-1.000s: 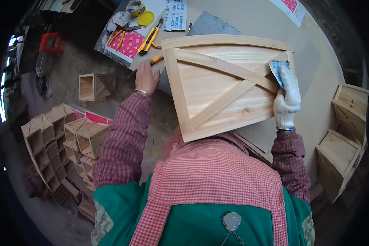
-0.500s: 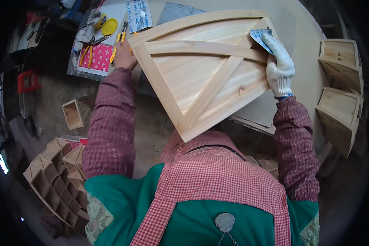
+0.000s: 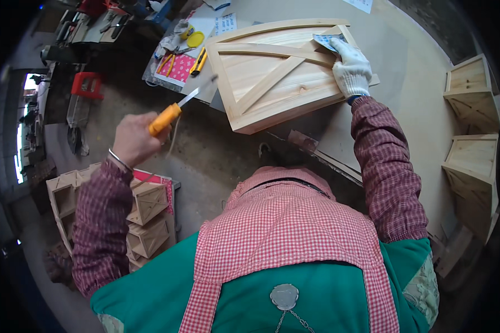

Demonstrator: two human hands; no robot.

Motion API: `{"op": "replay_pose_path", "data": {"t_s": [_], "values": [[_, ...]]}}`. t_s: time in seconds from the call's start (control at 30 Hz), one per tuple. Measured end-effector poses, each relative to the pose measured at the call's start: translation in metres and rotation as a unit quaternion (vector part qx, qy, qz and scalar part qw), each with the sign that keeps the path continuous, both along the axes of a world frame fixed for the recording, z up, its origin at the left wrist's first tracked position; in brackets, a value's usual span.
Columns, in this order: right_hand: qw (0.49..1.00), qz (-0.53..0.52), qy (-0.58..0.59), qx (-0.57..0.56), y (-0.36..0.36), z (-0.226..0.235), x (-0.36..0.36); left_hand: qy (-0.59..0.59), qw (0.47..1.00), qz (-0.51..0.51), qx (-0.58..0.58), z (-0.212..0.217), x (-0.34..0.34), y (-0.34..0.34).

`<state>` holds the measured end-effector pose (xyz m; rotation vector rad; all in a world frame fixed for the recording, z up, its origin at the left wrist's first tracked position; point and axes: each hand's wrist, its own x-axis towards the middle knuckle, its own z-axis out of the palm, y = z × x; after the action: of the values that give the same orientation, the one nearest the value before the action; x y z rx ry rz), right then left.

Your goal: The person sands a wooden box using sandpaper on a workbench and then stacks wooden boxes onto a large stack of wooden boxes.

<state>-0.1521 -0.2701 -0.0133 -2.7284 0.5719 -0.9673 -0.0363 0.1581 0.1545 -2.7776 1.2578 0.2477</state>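
Observation:
A pale wooden box (image 3: pixel 272 75) with diagonal cross slats lies on the worktable (image 3: pixel 405 66). My right hand (image 3: pixel 350 69), in a white glove, presses a small grey sheet of sandpaper (image 3: pixel 324 41) against the box's far right corner. My left hand (image 3: pixel 132 140) is bare and raised off the table to the left, gripping an orange-handled knife (image 3: pixel 175 110) whose blade points up and right toward the box's left edge.
Scissors, an orange-handled tool (image 3: pixel 198 61), a yellow lid (image 3: pixel 195 39) and papers lie on the table's far left. Finished wooden boxes (image 3: pixel 472 127) stand at the right. More boxes (image 3: pixel 144 216) are stacked on the floor at the left, past a red stool (image 3: pixel 86 84).
My left hand has left the box's left corner and swung down and left, now holding the orange-handled knife in the air. My right hand stays on the box corner with the sandpaper.

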Motion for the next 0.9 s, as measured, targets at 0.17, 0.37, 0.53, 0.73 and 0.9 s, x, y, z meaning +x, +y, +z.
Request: {"op": "replay_pose_path", "data": {"t_s": [0.17,0.37,0.53,0.73,0.9], "values": [[1.0,-0.003,0.001,0.011,0.0,0.002,-0.002,0.027,0.999,0.012,0.032,0.016,-0.045,0.005],[0.989,-0.095,-0.096,0.058,-0.001,-0.002,-0.001,0.092,0.994,-0.056,-0.001,0.009,-0.053,-0.078],[0.936,-0.226,-0.177,0.205,0.001,0.003,-0.004,0.016,0.99,-0.14,0.003,-0.006,-0.014,-0.178],[0.933,-0.266,-0.138,0.197,0.0,0.006,-0.004,0.021,0.996,-0.08,0.024,-0.03,0.077,-0.159],[0.946,-0.257,-0.119,0.16,0.002,-0.001,-0.006,0.086,0.987,-0.135,0.013,-0.026,0.058,-0.22]]}}
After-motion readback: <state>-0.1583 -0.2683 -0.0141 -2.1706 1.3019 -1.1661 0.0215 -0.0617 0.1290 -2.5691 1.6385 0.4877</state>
